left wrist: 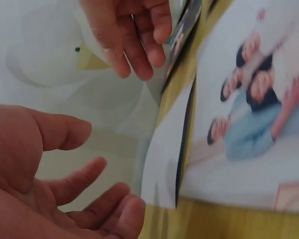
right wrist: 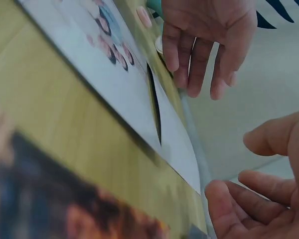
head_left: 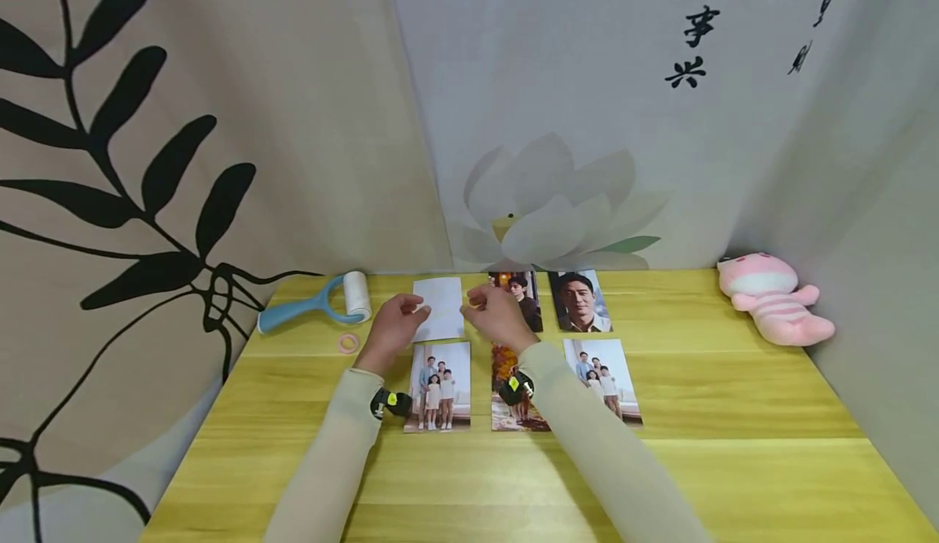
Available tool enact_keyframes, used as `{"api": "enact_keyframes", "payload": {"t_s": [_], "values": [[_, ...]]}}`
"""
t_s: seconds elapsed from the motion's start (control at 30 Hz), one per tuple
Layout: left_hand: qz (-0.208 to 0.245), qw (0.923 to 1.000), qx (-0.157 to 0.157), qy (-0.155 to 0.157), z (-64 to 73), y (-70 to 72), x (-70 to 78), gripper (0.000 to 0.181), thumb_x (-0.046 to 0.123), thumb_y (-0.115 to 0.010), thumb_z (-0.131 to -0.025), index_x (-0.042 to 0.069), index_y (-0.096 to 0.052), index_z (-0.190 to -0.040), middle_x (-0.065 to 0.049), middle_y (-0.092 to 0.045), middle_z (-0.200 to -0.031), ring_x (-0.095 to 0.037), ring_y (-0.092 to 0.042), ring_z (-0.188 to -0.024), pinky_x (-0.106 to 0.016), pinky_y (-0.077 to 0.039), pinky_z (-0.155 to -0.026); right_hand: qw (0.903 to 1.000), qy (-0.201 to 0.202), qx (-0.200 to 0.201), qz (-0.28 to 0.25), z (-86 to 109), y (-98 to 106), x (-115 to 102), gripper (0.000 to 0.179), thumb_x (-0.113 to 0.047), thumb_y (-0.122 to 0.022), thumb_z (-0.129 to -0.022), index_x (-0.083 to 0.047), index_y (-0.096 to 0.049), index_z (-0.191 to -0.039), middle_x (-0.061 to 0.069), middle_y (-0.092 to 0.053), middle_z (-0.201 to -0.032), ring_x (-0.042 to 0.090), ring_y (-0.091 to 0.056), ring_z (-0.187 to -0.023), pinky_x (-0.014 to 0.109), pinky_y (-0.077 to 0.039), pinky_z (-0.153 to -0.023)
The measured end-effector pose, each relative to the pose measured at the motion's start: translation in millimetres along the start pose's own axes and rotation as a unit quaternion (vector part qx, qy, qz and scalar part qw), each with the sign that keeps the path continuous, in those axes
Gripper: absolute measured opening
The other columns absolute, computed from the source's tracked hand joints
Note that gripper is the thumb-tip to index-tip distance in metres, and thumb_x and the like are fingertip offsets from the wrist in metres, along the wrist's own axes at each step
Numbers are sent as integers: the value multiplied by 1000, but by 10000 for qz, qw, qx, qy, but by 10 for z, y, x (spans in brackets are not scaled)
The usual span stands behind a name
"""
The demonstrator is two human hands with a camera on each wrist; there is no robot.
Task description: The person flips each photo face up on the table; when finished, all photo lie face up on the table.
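A blank white card [head_left: 442, 315] lies on the table between both hands. Beside its left edge is my left hand [head_left: 394, 329], thumb apart from gently bent fingers. My right hand [head_left: 504, 317] hovers by its right edge in a similar pose, partly covering a portrait photo [head_left: 526, 302]. Neither wrist view shows anything held between thumb and fingers. Just in front of the card lies a family photo [head_left: 449, 380], large in the left wrist view. The right forearm partly hides an autumn-coloured photo [head_left: 504, 357] and a second family photo [head_left: 619, 372].
At the back left are a blue-handled lint roller [head_left: 297, 311] with a white roll and a small pink ring [head_left: 348, 343]. A man's portrait [head_left: 579, 302] lies in the back row. Far right sits a pink plush toy [head_left: 773, 298]. Curtains stand behind the wooden table [head_left: 734, 478].
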State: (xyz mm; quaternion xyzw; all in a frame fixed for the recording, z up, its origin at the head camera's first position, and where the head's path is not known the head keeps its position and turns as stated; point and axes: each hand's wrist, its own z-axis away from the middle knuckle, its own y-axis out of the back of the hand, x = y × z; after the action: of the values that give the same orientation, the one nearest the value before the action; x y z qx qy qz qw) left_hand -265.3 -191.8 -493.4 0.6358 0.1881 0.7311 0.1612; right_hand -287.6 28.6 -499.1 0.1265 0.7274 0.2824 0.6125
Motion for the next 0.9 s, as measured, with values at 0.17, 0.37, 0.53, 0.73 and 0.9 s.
{"api": "enact_keyframes", "payload": {"t_s": [0.17,0.37,0.53,0.73,0.9], "values": [[-122,9995,-246,138,-14,30,-56,52,31,-65,-105,1,-55,-146,-25,-49,-156,-42,-48,-144,-59,-40,-120,9992,-178,-307,169,-51,-119,-40,48,-32,-70,-101,-3,-65,-138,17,-71,-132,33,-69,-120,50,-57,-102],[-109,9990,-385,205,-27,17,-80,56,29,-67,-104,-1,-52,-149,-28,-47,-157,-44,-49,-144,-59,-42,-119,9967,-315,-583,469,-66,-209,-89,52,-35,-68,-103,-3,-62,-143,18,-68,-133,34,-66,-122,52,-54,-106],[-78,9992,-324,216,-34,-8,-98,55,22,-71,-101,-1,-52,-148,-25,-48,-158,-43,-47,-147,-57,-42,-120,9977,-363,-448,347,-73,-244,-97,47,-30,-69,-102,-3,-64,-140,20,-69,-134,35,-66,-124,52,-54,-107],[-443,9984,-300,175,-64,-55,-115,68,11,-83,-88,0,-52,-148,-23,-52,-156,-43,-50,-144,-55,-45,-118,9975,-617,-331,-126,-79,-258,-62,43,-25,-70,-101,-4,-64,-139,19,-70,-133,35,-66,-124,51,-54,-107],[-996,9947,-200,-149,-110,-97,-146,79,5,-88,-80,1,-52,-150,-25,-56,-151,-42,-54,-139,-55,-48,-114,9967,-696,-268,-329,-99,-272,-21,41,-22,-70,-101,-4,-65,-137,18,-72,-129,35,-67,-122,51,-55,-104]]}}
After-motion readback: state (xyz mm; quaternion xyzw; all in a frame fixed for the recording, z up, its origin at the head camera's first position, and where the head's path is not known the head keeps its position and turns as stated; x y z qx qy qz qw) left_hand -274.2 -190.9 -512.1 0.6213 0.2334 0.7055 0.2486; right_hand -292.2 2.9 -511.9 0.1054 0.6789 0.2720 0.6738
